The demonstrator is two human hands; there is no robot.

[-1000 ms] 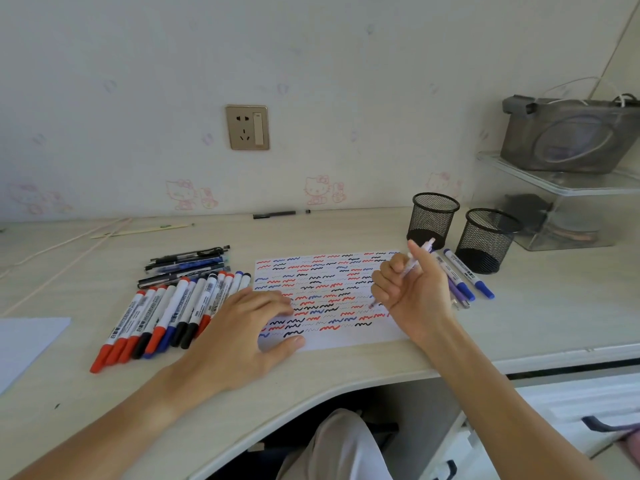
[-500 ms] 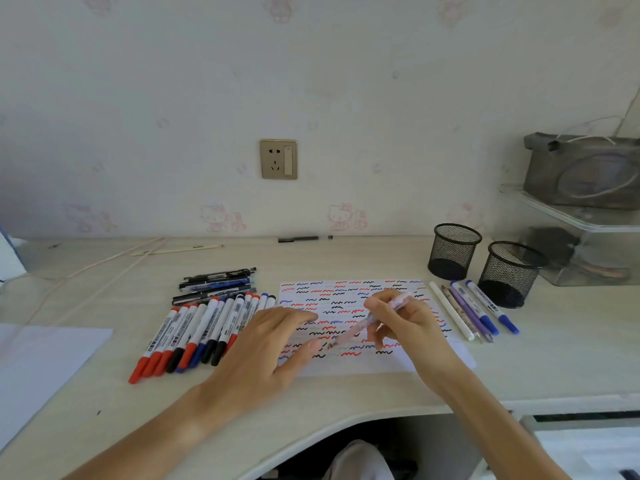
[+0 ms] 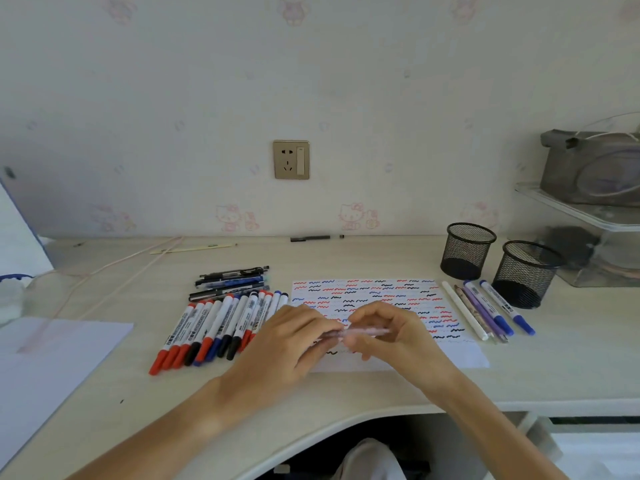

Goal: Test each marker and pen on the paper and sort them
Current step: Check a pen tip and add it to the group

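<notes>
While both hands meet over the squiggle-covered paper (image 3: 367,299), we hold a pale pink pen (image 3: 363,331) level between them. Our left hand (image 3: 291,344) pinches its left end with curled fingers, and our right hand (image 3: 391,332) curls round its right part; the pen hangs just above the sheet's lower half. At nine o'clock from the paper lies a row of whiteboard markers (image 3: 218,327) with red, blue and black caps, touching side by side, and a few dark pens (image 3: 230,282) lie just behind them. At three o'clock, a small group of pens and blue-capped markers (image 3: 485,311) rests just beside the sheet. Two black mesh cups (image 3: 467,251) stand on the surface (image 3: 381,258) at about two o'clock.
</notes>
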